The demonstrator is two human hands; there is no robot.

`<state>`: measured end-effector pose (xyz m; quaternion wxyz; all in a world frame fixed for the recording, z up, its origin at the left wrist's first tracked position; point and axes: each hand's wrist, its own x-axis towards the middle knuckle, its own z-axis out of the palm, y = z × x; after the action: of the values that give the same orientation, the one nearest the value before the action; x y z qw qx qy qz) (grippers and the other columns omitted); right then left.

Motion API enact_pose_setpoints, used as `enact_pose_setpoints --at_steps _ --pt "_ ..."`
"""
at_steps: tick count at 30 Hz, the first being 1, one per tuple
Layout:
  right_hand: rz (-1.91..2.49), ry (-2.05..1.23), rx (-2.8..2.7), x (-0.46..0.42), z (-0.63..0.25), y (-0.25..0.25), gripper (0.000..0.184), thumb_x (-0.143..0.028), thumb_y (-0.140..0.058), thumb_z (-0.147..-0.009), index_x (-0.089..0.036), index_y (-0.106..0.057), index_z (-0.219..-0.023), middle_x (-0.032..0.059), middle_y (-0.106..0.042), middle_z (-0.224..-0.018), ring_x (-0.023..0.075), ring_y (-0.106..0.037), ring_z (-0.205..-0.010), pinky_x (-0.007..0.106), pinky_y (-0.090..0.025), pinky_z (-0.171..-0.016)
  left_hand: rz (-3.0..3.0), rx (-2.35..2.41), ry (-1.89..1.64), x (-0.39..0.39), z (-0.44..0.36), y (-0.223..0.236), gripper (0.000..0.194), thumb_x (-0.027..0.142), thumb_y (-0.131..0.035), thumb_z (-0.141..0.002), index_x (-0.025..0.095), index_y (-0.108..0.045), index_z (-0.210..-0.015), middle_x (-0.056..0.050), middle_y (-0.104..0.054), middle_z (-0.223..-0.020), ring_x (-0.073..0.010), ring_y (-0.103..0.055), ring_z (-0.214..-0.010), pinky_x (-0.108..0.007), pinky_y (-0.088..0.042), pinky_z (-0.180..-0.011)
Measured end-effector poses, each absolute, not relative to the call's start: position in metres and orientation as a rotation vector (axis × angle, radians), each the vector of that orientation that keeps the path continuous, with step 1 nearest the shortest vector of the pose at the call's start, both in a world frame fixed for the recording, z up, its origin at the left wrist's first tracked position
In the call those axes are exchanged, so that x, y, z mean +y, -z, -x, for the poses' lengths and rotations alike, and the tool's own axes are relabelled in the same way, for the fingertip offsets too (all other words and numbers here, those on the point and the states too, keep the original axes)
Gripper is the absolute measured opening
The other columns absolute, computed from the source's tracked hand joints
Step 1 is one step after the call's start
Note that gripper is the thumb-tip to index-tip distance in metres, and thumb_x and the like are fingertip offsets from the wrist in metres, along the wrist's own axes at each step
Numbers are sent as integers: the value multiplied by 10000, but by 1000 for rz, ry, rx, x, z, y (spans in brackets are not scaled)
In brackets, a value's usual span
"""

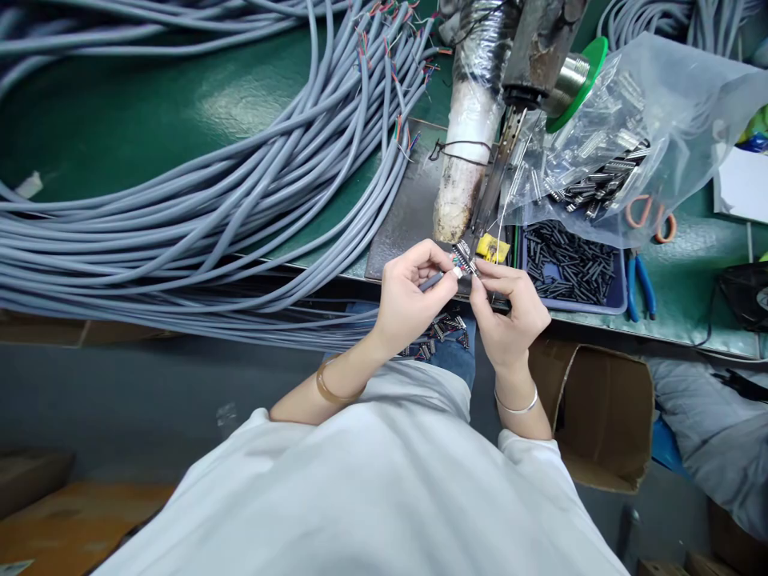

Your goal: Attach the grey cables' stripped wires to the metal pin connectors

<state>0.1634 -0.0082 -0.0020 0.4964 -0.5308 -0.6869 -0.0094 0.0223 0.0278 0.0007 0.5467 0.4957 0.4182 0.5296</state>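
Between thumb and fingers, my left hand pinches the end of a grey cable, whose small coloured wires fan out at its tip. My right hand grips a small multi-pin connector by its lower right end. The wires meet the connector's pin row; whether each is joined is too small to tell. Just above the connector is the tip of a soldering iron, fixed pointing downward. A solder wire runs down beside it. A yellow sponge-like piece lies right behind my fingers.
Grey cables with stripped ends cover the bench's left. A wrapped white tube and green solder spool stand behind. Rightward are a tray of black pieces, a bag of connectors, blue pliers and orange-handled scissors. Wired connectors rest on my lap.
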Motion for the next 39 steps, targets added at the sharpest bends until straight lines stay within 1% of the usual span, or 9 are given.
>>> enact_pose_setpoints --at_steps 9,16,19,23,29,31,34,37,39 --pt "1278 -24 -1630 -4 -164 3 166 -117 -724 -860 -257 -656 -918 5 -791 -971 177 -763 -897 339 -620 -803 -1246 1059 -1288 26 -27 -3 124 151 -702 -790 169 -604 -716 20 -608 -683 -63 -545 -578 -170 -419 -529" --pt "1283 18 -1641 -4 -164 -2 168 -143 -732 -865 -280 -682 -950 -8 -794 -981 185 -769 -888 353 -640 -789 -1236 1081 -1301 26 -27 -9 134 167 -738 -772 168 -616 -716 8 -637 -721 -67 -574 -608 -167 -444 -549" --pt "1278 43 -1651 -5 -163 -2 167 -140 -731 -862 -276 -669 -936 0 -797 -985 181 -771 -873 340 -643 -769 -1197 1052 -1270 27 -25 -8 132 180 -740 -776 165 -618 -727 -1 -659 -755 -65 -584 -614 -169 -464 -568" --pt "1267 39 -1654 -8 -162 1 183 -106 -723 -851 -256 -630 -900 12 -797 -970 168 -772 -863 307 -634 -760 -1143 1028 -1215 27 -24 -5 142 178 -729 -781 161 -598 -728 4 -643 -737 -54 -549 -573 -164 -428 -528" --pt "1289 -27 -1611 -10 -165 2 146 -140 -696 -884 -259 -617 -916 2 -791 -936 161 -768 -836 289 -629 -716 -1170 1023 -1188 24 -25 -3 123 166 -712 -777 164 -597 -730 6 -638 -733 -69 -575 -616 -173 -457 -574" --pt "1317 -70 -1603 -12 -166 1 124 -155 -684 -897 -254 -618 -930 3 -790 -949 158 -767 -851 275 -627 -707 -1186 1023 -1180 23 -25 -3 124 163 -714 -773 164 -598 -729 6 -639 -737 -73 -582 -622 -175 -463 -581" --pt "1383 -139 -1609 -13 -168 -1 95 -174 -674 -910 -243 -613 -936 12 -785 -998 153 -767 -875 257 -625 -734 -1217 1008 -1160 21 -23 -3 116 162 -708 -787 160 -608 -730 0 -650 -747 -80 -594 -639 -181 -474 -600" --pt "1438 -250 -1642 -17 -170 -6 75 -212 -676 -916 -239 -607 -922 -18 -755 -886 126 -745 -766 226 -608 -701 -1312 964 -1123 15 -19 0 94 162 -700 -818 153 -644 -744 -18 -669 -773 -99 -625 -693 -194 -501 -647" --pt "1469 -337 -1645 -20 -173 -11 71 -245 -673 -921 -239 -608 -895 -31 -715 -814 118 -715 -717 227 -598 -684 -1404 931 -1133 9 -15 3 29 163 -707 -832 152 -693 -809 -39 -692 -858 -114 -649 -764 -207 -528 -703"
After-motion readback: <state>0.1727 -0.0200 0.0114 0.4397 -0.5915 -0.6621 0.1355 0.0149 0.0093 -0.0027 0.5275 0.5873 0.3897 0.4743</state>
